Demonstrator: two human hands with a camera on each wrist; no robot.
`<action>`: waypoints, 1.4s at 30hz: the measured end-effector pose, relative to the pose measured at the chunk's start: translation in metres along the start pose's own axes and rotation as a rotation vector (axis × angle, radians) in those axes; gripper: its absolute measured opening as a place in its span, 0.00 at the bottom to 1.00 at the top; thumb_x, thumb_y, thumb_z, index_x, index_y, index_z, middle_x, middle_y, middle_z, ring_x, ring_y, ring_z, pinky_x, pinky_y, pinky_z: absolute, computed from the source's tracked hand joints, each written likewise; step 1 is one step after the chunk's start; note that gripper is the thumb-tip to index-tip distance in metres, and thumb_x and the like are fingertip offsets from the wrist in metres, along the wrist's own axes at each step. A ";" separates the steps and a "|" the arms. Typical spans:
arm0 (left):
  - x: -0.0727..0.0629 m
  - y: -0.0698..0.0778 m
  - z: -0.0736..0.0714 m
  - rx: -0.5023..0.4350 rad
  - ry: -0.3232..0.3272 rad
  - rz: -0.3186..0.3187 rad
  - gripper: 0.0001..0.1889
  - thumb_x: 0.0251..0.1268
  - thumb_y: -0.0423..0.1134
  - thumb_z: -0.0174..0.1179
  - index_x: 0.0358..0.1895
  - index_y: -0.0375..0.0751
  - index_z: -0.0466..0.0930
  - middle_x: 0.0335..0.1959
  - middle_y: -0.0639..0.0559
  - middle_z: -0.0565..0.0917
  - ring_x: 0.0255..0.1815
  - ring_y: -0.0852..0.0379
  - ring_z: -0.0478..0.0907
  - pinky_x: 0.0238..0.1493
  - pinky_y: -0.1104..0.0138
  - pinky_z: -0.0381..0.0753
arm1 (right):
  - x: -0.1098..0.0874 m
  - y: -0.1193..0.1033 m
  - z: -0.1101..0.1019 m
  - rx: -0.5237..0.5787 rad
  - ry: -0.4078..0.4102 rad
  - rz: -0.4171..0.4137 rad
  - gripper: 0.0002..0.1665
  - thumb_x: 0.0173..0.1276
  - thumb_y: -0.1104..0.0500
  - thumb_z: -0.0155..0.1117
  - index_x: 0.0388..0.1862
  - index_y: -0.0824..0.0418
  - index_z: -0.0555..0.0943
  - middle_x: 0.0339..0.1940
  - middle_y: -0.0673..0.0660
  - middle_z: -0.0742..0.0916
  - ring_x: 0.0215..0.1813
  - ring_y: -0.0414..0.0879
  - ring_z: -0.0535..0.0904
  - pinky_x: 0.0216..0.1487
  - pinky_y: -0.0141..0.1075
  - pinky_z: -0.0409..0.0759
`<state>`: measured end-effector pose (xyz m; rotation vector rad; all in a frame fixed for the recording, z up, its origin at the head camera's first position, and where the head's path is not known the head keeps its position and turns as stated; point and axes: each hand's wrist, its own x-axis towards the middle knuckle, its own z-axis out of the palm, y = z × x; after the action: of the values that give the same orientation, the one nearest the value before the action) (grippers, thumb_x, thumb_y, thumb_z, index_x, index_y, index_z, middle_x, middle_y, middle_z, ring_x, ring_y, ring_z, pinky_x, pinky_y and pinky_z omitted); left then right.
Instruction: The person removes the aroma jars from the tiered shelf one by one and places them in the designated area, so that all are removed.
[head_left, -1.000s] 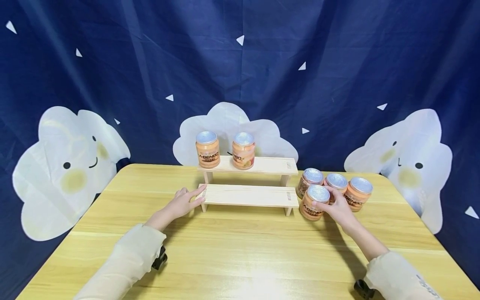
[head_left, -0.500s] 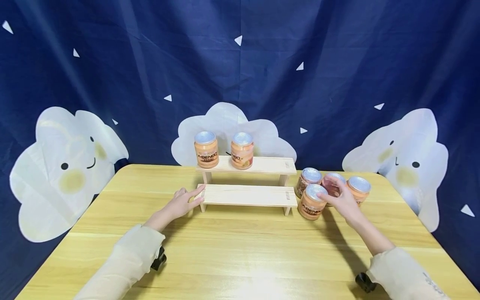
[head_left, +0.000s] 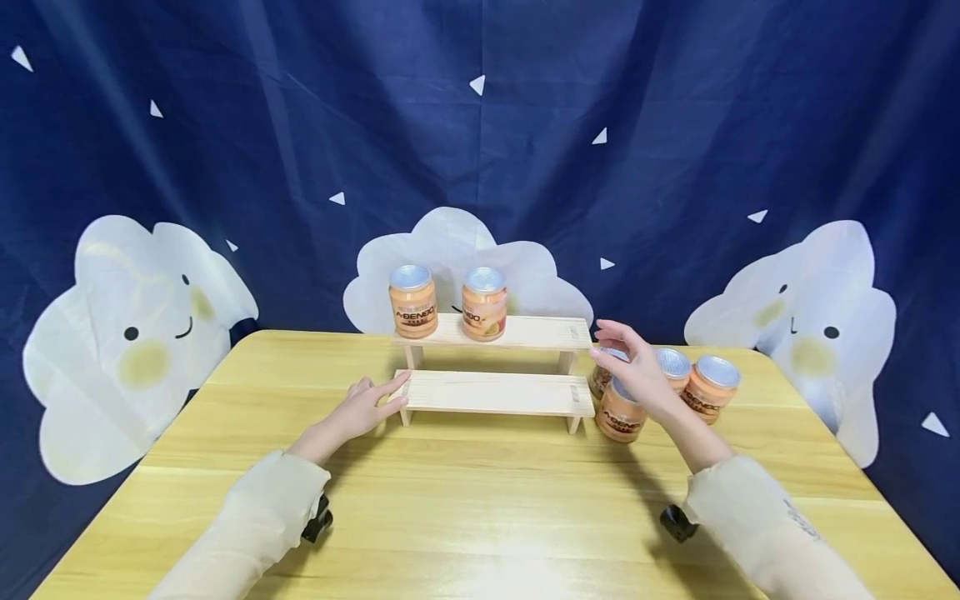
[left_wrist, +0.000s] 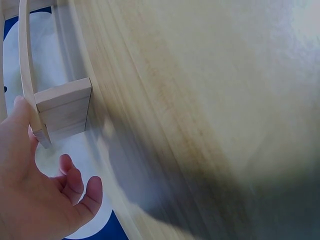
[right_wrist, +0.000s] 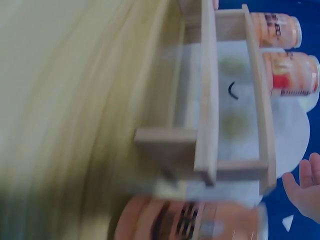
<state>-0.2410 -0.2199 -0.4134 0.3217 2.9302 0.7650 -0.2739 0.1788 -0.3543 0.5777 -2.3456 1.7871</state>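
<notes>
My left hand point(head_left: 356, 414) pinches the left end of the lower board of a two-tier wooden stand point(head_left: 495, 392). In the left wrist view the thumb lies on the board point(left_wrist: 27, 65), and the other fingers hang loosely curled beside it. My right hand point(head_left: 637, 371), fingers spread and holding nothing, hovers above a group of orange jars with silver lids, by the upper board's point(head_left: 547, 332) right end. It partly hides the front jar point(head_left: 621, 421) and a jar behind. Two similar jars, a left one point(head_left: 413, 308) and a right one point(head_left: 484, 310), stand upright on the upper board.
At the group's right side stand a jar point(head_left: 711, 392) and another jar point(head_left: 673, 367), close together. The stand and jars are on a light wooden table point(head_left: 480, 508). A dark blue curtain point(head_left: 480, 150) with white clouds hangs directly behind it.
My right hand has left the front jar, passed above the jars behind it, and moved left toward the upper board. The left hand and the jars keep their places.
</notes>
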 end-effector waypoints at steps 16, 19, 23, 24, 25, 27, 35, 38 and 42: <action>0.001 0.000 -0.001 -0.002 -0.012 -0.011 0.30 0.67 0.54 0.47 0.69 0.48 0.57 0.31 0.44 0.64 0.34 0.49 0.58 0.34 0.61 0.61 | 0.065 -0.030 0.073 0.071 -0.206 0.190 0.37 0.67 0.58 0.55 0.71 0.61 0.53 0.66 0.67 0.64 0.66 0.57 0.60 0.61 0.48 0.62; 0.001 0.000 -0.002 -0.002 -0.012 -0.010 0.30 0.67 0.54 0.47 0.69 0.48 0.57 0.32 0.44 0.65 0.35 0.49 0.58 0.35 0.60 0.61 | 0.076 -0.037 0.085 0.057 -0.207 0.193 0.40 0.65 0.56 0.57 0.72 0.59 0.52 0.67 0.64 0.63 0.67 0.57 0.57 0.63 0.49 0.59; 0.000 -0.001 -0.003 0.005 -0.011 -0.012 0.30 0.67 0.54 0.47 0.70 0.48 0.56 0.33 0.44 0.66 0.35 0.49 0.59 0.36 0.60 0.62 | 0.088 -0.042 0.099 0.065 -0.187 0.165 0.44 0.64 0.57 0.58 0.73 0.62 0.48 0.69 0.63 0.61 0.69 0.55 0.54 0.66 0.47 0.55; 0.000 -0.001 -0.003 0.001 -0.011 -0.008 0.30 0.67 0.54 0.47 0.70 0.48 0.56 0.33 0.44 0.66 0.35 0.49 0.59 0.36 0.59 0.62 | 0.091 -0.042 0.102 0.070 -0.179 0.156 0.44 0.64 0.57 0.58 0.72 0.63 0.47 0.69 0.64 0.61 0.70 0.55 0.53 0.67 0.46 0.53; 0.000 -0.001 -0.003 -0.004 -0.009 -0.007 0.30 0.67 0.54 0.47 0.69 0.48 0.56 0.33 0.44 0.66 0.35 0.49 0.59 0.36 0.59 0.62 | 0.093 -0.042 0.105 0.080 -0.171 0.145 0.44 0.64 0.57 0.59 0.72 0.63 0.47 0.69 0.64 0.61 0.70 0.54 0.54 0.67 0.45 0.53; 0.001 -0.001 -0.002 -0.012 -0.009 0.004 0.30 0.67 0.53 0.47 0.69 0.47 0.57 0.32 0.43 0.67 0.35 0.49 0.59 0.36 0.59 0.62 | 0.097 -0.041 0.109 0.108 -0.161 0.124 0.44 0.63 0.59 0.59 0.72 0.65 0.49 0.68 0.64 0.63 0.70 0.52 0.55 0.67 0.44 0.52; 0.002 -0.001 0.000 -0.014 -0.005 0.005 0.30 0.67 0.54 0.47 0.69 0.47 0.57 0.32 0.44 0.66 0.35 0.49 0.59 0.36 0.59 0.61 | 0.104 -0.041 0.119 0.148 -0.115 0.137 0.36 0.59 0.62 0.63 0.65 0.64 0.61 0.58 0.62 0.73 0.61 0.52 0.67 0.62 0.41 0.61; 0.002 -0.002 -0.001 -0.006 -0.003 -0.002 0.30 0.67 0.54 0.47 0.69 0.48 0.58 0.32 0.43 0.66 0.35 0.49 0.59 0.35 0.59 0.62 | 0.102 -0.045 0.120 0.150 -0.075 0.167 0.36 0.58 0.62 0.65 0.63 0.66 0.63 0.57 0.63 0.73 0.59 0.52 0.68 0.62 0.41 0.62; 0.002 -0.003 -0.001 0.005 -0.012 -0.005 0.30 0.67 0.55 0.46 0.69 0.48 0.57 0.33 0.43 0.66 0.35 0.48 0.59 0.35 0.59 0.62 | 0.095 -0.046 0.117 0.169 -0.036 0.178 0.36 0.57 0.64 0.66 0.63 0.67 0.62 0.58 0.62 0.72 0.59 0.51 0.67 0.62 0.41 0.61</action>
<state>-0.2441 -0.2223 -0.4135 0.3186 2.9215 0.7524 -0.3290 0.0365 -0.3147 0.4367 -2.3501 2.0843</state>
